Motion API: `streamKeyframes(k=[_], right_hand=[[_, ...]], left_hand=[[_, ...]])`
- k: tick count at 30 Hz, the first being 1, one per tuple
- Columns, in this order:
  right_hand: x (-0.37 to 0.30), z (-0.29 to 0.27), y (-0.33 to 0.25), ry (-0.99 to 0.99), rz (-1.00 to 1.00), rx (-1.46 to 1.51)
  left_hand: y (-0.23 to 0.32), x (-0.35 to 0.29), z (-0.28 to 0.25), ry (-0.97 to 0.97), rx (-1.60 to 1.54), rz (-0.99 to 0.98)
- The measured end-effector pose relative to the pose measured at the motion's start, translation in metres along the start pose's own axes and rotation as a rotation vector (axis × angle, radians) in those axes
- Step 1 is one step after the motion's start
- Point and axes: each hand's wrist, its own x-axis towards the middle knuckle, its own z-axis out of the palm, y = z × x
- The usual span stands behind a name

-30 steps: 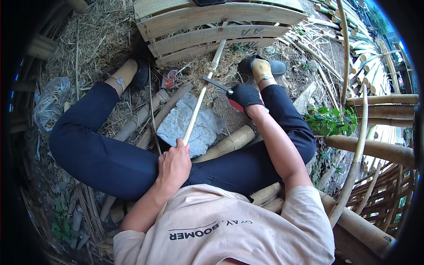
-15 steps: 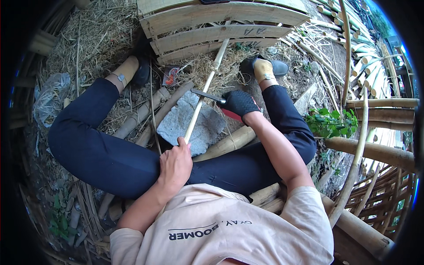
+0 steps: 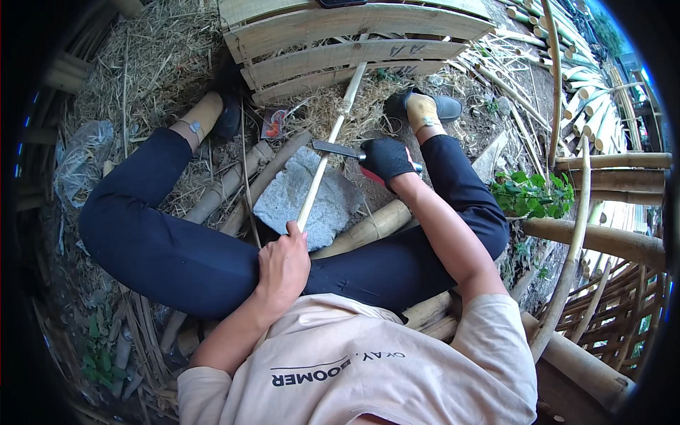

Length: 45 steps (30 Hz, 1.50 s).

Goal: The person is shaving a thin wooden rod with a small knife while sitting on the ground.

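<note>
Left hand (image 3: 282,268) bare, fingers wrapped around bamboo stick (image 3: 327,154) over grey stone (image 3: 283,202). Right hand (image 3: 386,157) gloved, fist clenched on knife (image 3: 338,149), blade touching stick.

The right hand (image 3: 386,157) wears a black glove and grips a tool with a red handle (image 3: 371,177) and a dull grey metal blade (image 3: 334,148), while the bare left hand (image 3: 283,265) closes round a pale cream bamboo strip (image 3: 327,151). Under the strip lies a speckled light grey stone (image 3: 306,202), amid tan bamboo poles (image 3: 368,225) and straw-yellow litter. The trousers (image 3: 163,244) are dark navy, the shirt (image 3: 368,354) is pale peach with dark lettering, and a leafy plant (image 3: 531,195) shows bright green.
</note>
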Motion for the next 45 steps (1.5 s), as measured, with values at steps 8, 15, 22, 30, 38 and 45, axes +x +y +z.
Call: streamKeyframes(k=[8, 15, 22, 30, 38, 45], right_hand=[[0.008, 0.001, 0.017, 0.086, 0.198, 0.098], [-0.009, 0.007, 0.006, 0.084, -0.014, 0.213], [-0.016, -0.009, -0.018, -0.076, -0.068, 0.145], [0.002, 0.006, 0.006, -0.038, 0.009, 0.074], [0.01, 0.004, 0.033, 0.019, 0.144, 0.045], [-0.003, 0.001, 0.023, 0.14, 0.105, 0.141]], left_hand=[[0.001, -0.005, -0.005, 0.002, -0.015, 0.009], [0.003, -0.002, 0.003, 0.021, -0.029, 0.021], [0.002, -0.004, 0.003, 0.024, 0.002, 0.02], [0.002, -0.004, 0.002, 0.005, 0.033, 0.043], [0.002, -0.005, -0.001, 0.022, 0.033, 0.051], [0.001, -0.003, -0.003, -0.022, -0.037, 0.012]])
